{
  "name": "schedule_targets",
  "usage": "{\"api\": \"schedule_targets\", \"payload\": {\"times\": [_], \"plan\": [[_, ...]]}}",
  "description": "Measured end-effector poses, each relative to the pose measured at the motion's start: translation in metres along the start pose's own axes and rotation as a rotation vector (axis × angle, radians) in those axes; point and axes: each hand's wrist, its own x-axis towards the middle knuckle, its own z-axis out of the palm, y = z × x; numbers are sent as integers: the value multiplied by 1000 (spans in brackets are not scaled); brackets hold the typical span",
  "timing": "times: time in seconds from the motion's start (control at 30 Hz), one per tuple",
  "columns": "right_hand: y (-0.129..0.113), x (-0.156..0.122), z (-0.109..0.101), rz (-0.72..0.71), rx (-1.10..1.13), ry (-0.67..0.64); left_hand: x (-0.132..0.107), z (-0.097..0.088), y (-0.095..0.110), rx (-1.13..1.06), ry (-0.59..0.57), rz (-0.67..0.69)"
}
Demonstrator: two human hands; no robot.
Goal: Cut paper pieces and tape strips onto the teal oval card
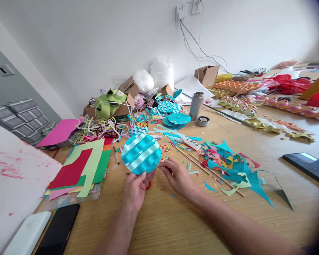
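Observation:
A round blue paper disc (139, 146) with pale strips woven across it is tilted up towards me. My left hand (137, 187) pinches its lower edge, thumb in front and fingers behind. At the disc's lower right edge, my right hand (177, 176) is closed in a pinch. A thin pale bit shows at its fingertips, too small to name. Below the disc, a red loop (149, 185) is partly hidden by my left hand. A pen (116, 156) lies left of the disc.
Coloured paper sheets (71, 168) are stacked at left. Behind stand blue discs (177, 120), a steel bottle (196, 106) and a tape roll (202, 121). A glue bottle (191, 143), wooden sticks (215, 173) and paper scraps (228, 164) lie right. Phones (58, 228) flank the work area.

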Motion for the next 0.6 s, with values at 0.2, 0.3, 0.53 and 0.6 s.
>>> {"api": "schedule_targets", "payload": {"times": [0.2, 0.3, 0.53, 0.6], "plan": [[-2, -1, -1, -17, 3, -14, 0, 1, 1, 9, 3, 13], [-2, -1, -1, -19, 19, -15, 0, 1, 1, 4, 14, 10], [-7, 1, -4, 13, 110, -23, 2, -1, 2, -13, 22, 23], [-9, 3, -8, 87, 160, -23, 2, -1, 3, -21, 33, 22]]}}
